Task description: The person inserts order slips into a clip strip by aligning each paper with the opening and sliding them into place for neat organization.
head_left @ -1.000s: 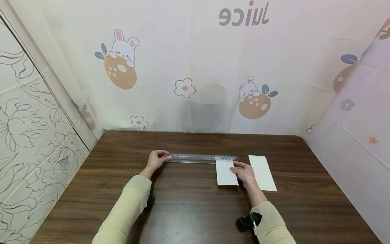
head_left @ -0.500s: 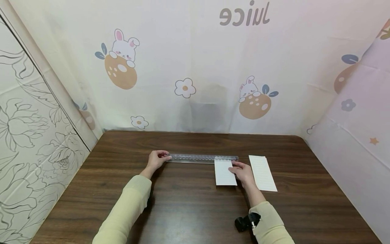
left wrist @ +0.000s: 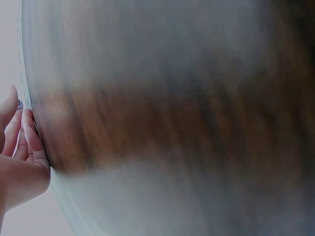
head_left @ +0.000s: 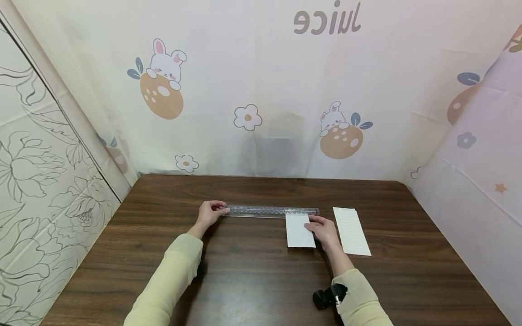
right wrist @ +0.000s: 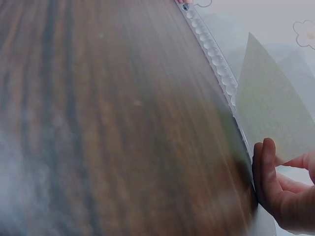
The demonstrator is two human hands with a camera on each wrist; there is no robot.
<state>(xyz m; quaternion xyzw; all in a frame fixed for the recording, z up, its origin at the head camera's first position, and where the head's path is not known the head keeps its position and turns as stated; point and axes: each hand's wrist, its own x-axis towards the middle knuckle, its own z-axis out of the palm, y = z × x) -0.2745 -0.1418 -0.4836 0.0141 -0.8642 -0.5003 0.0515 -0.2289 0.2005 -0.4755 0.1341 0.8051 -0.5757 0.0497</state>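
A long clear plastic ruler [head_left: 257, 211], with a row of round shapes along it, lies across the far half of the table. At its left end my left hand [head_left: 209, 213] pinches it between thumb and fingers. My right hand [head_left: 324, 230] holds a small white sheet of paper [head_left: 298, 231] by its right edge, thumb on top. In the right wrist view the paper [right wrist: 273, 98] stands tilted up from the table, against the ruler [right wrist: 211, 51]. The head view has the paper's top edge overlapping the ruler near its right end.
To the right of my right hand lies a small stack of white lined paper [head_left: 351, 232]. The brown wooden table [head_left: 244, 280] meets a patterned curtain [head_left: 253, 149] at its back edge. A black wrist camera [head_left: 329, 296] hangs from my right sleeve.
My right hand has slid the sheet of paper a little to the left along the ruler. My left hand and the ruler have stayed in place.
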